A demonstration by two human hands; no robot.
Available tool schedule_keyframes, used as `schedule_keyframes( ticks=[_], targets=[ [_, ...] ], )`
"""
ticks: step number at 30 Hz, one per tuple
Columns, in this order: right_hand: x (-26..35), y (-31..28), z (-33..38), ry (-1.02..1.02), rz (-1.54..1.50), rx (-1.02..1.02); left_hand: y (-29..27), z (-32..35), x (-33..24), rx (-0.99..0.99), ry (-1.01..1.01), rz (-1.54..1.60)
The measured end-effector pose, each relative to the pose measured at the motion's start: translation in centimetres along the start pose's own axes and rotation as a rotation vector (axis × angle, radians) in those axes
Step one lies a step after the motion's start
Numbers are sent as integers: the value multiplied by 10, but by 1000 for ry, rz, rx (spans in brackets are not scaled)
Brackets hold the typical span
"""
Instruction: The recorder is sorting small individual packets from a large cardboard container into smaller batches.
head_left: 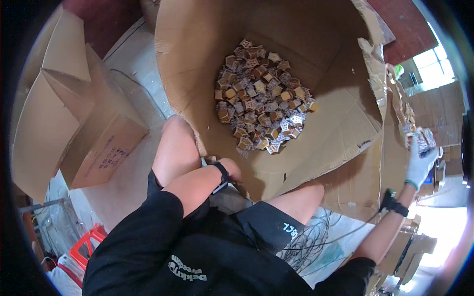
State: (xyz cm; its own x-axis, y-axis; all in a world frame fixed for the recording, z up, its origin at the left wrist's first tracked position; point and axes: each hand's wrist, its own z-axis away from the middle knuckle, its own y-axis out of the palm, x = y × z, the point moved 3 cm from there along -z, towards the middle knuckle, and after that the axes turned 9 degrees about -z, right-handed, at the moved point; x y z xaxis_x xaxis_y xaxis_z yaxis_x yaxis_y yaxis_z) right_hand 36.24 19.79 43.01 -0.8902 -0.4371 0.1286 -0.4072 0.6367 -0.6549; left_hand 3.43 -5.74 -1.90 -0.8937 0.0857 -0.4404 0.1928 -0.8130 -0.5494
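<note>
A large open cardboard carton (340,118) stands between my knees. Inside it lies a heap of small brown, many-sided pieces (266,98), several with pale patterned faces and some with a shiny look. Out to the right, my right hand (420,165) wears a white glove with a green cuff. Its fingers are closed round a shiny, clear-wrapped bundle (422,140) with brown and white parts. My left hand (231,170) is at the carton's near edge, close to my left knee; its fingers are hidden.
Another open cardboard box (98,148) stands at the left. A red plastic stool (89,244) is at the lower left. Tangled cables (308,241) lie on the floor by my right leg, and one runs toward my right wrist. More cardboard (434,113) stands at the right.
</note>
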Motion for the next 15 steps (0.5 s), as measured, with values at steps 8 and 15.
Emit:
schedule_keyframes(
  ticks=[8,15],
  targets=[
    [88,52,-25,-61,-633,371,46,-11,8,-146,-81,202],
    [228,152,-71,-168,122,311,27,16,-36,27,-83,-98]
  ],
)
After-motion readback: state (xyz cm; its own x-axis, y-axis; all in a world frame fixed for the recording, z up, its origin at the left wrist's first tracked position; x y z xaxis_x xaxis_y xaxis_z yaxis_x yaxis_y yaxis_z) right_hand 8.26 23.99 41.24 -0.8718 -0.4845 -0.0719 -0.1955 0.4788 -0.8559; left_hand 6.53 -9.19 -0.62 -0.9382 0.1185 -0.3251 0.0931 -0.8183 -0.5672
